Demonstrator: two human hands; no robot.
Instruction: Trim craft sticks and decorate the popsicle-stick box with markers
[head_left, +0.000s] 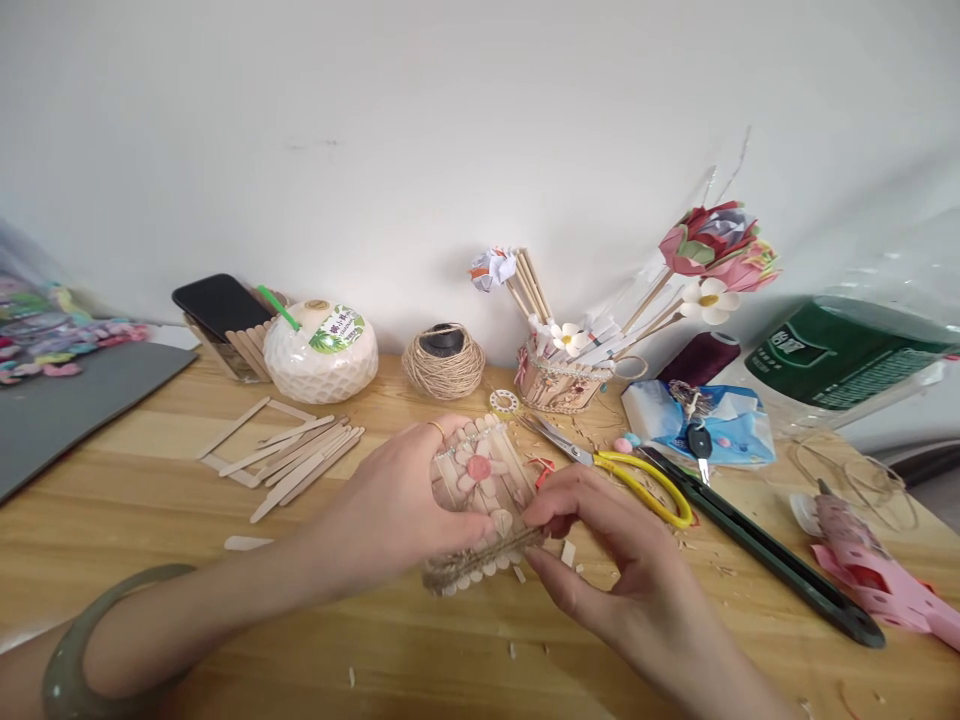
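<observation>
My left hand [412, 500] grips a small box made of craft sticks [504, 478], its thumb across the near face. A stick flower with a pink centre [478, 467] decorates that face, and a band of twine [480, 557] runs round the lower end. From the other side, the thumb and fingers of my right hand [600, 540] close on the box's right edge by the twine. Whether a loose end is between these fingertips is hidden. Scissors with yellow handles [645, 485] lie just beyond my right hand.
Loose craft sticks [300, 455] lie left of a ball of twine [444, 362]. Behind stand a white coconut [321, 360], a phone [222, 305] and a decorated holder with paper flowers [562, 380]. A dark green utility knife [772, 550] and pink glue gun [870, 560] lie right.
</observation>
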